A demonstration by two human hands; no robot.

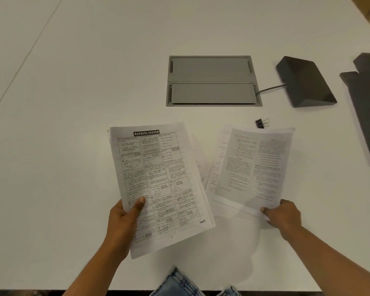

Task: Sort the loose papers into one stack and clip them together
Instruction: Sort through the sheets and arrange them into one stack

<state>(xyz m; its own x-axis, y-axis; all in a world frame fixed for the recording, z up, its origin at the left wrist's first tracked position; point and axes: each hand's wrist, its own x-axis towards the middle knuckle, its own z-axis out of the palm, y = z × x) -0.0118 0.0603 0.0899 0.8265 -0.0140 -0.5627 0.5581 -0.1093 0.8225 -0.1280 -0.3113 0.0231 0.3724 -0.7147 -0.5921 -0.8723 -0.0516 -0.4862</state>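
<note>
The person is standing at the near edge of a white worktop (94, 82), holding paper in each hand. The left hand (124, 218) is gripping a sheaf of printed sheets (158, 182) by its near left edge, thumb pressed flat on the top page and the other fingers hidden underneath; the top page is headed "BANKING SYSTEM" and is ruled into boxes of text. The sheaf is tilting with its far end leaning left. The right hand (283, 214) is pinching the near right corner of a two-column page (254, 165), which is blurred. More loose papers (217, 167) are lying under and to the left of that page, fanned out between the two hands; whether the right hand is holding any of them I cannot tell. A black binder clip (262, 123) is sitting on the worktop just beyond the far edge of the right-hand page, untouched. Farther off, a grey cable hatch (213, 81) is set into the worktop, and a dark wedge-shaped box (305, 82) is lying to its right with a cable (269, 88) running between them.
</note>
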